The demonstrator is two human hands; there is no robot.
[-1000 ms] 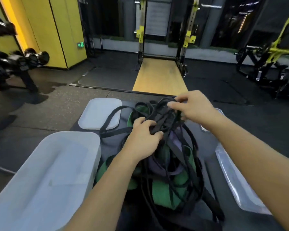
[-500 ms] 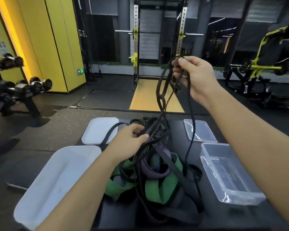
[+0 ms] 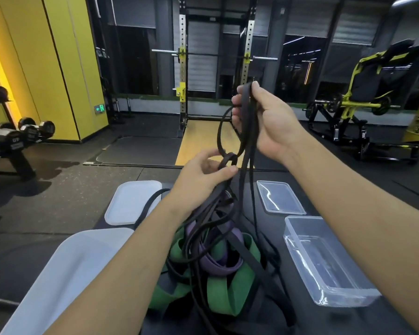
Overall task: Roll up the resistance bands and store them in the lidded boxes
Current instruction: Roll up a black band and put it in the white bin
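Note:
A tangled heap of resistance bands point(image 3: 218, 262), black, green and purple, lies on the dark table point(image 3: 324, 320). My right hand point(image 3: 264, 122) grips thin black bands point(image 3: 247, 151) and holds them high above the heap. Lower down, my left hand point(image 3: 203, 175) pinches a knotted loop of the same black bands. A frosted white box point(image 3: 65, 269) stands at the near left with its lid point(image 3: 133, 201) behind it. A clear box point(image 3: 329, 262) stands at the right, its clear lid point(image 3: 279, 197) beyond it.
A dumbbell rack point(image 3: 12, 139) stands at the far left by a yellow wall point(image 3: 58, 64). A squat rack point(image 3: 213, 68) with a wooden platform point(image 3: 201, 141) is straight ahead. A yellow-and-black gym machine point(image 3: 373, 97) stands at the far right.
My right hand has pulled the black bands up from the heap to well above it. My left hand has risen from the heap and now pinches a loop in the lifted strands.

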